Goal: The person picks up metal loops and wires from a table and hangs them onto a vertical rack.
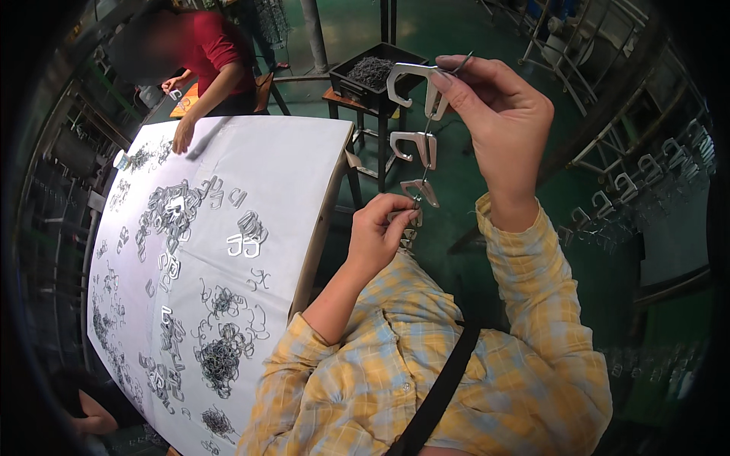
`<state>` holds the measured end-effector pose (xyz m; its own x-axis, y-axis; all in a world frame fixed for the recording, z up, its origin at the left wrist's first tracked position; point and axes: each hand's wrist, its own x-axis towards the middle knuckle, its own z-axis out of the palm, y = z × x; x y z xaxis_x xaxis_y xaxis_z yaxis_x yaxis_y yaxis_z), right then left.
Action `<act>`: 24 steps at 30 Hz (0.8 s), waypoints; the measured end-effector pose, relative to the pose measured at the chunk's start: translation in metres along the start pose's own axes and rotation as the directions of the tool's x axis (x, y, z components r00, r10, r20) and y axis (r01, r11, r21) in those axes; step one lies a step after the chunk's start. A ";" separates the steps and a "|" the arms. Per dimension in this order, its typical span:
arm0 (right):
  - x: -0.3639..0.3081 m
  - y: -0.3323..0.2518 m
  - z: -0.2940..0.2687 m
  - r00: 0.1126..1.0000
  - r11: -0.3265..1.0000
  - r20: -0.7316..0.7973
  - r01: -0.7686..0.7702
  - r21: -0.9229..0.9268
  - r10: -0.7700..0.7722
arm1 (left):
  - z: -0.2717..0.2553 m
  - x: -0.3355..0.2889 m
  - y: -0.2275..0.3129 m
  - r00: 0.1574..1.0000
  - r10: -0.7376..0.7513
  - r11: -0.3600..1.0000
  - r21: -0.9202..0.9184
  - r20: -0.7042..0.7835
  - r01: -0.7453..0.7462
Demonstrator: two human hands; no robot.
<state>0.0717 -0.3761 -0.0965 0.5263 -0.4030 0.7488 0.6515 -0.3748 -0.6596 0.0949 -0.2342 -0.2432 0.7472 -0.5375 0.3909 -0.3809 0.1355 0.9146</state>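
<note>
My right hand [508, 114] is raised, its thumb and fingers pinched on the top hook-shaped metal piece [396, 78]; a thin wire end sticks out above the fingertips. Below it hangs a string of similar pieces joined by thin wire, among them a second metal piece [427, 146] and a third metal piece [426, 191]. Lower down, my left hand [378, 234] pinches the same string with thumb and forefinger. Its fingers partly cover the piece there. More pieces dangle beneath, in front of my plaid shirt.
On my left stands a white-topped table [304, 159] with scattered metal hook pieces [175, 209] and piles of bent wire [220, 361]. A co-worker in red [224, 53] reaches over its far side. Beyond is a black bin [378, 72] of small dark parts. Strung pieces [625, 185] hang at right.
</note>
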 end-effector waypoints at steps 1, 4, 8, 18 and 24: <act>0.000 -0.002 0.004 1.000 1.000 0.002 -0.011 0.024 0.011 | -0.001 0.000 0.001 1.000 0.009 1.000 0.012 -0.011 -0.009; -0.001 -0.004 0.010 1.000 0.999 0.027 -0.009 0.037 0.008 | -0.005 -0.001 0.001 0.999 0.009 1.000 0.002 -0.033 -0.009; -0.002 -0.004 0.019 0.999 0.999 0.050 -0.009 0.051 0.006 | -0.012 0.000 0.002 0.998 0.020 1.000 0.021 -0.054 -0.019; -0.009 -0.005 0.040 0.994 0.991 0.102 -0.060 0.116 0.048 | -0.020 -0.004 -0.005 0.987 0.047 0.998 0.053 -0.155 -0.039; -0.009 -0.004 0.048 0.995 0.991 0.093 -0.029 0.133 0.017 | -0.020 -0.005 -0.008 0.964 0.161 0.977 0.173 -0.211 -0.126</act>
<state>0.0906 -0.3307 -0.0979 0.5860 -0.3296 0.7403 0.7026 -0.2486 -0.6668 0.1051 -0.2160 -0.2501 0.7739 -0.3207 0.5461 -0.5601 0.0559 0.8265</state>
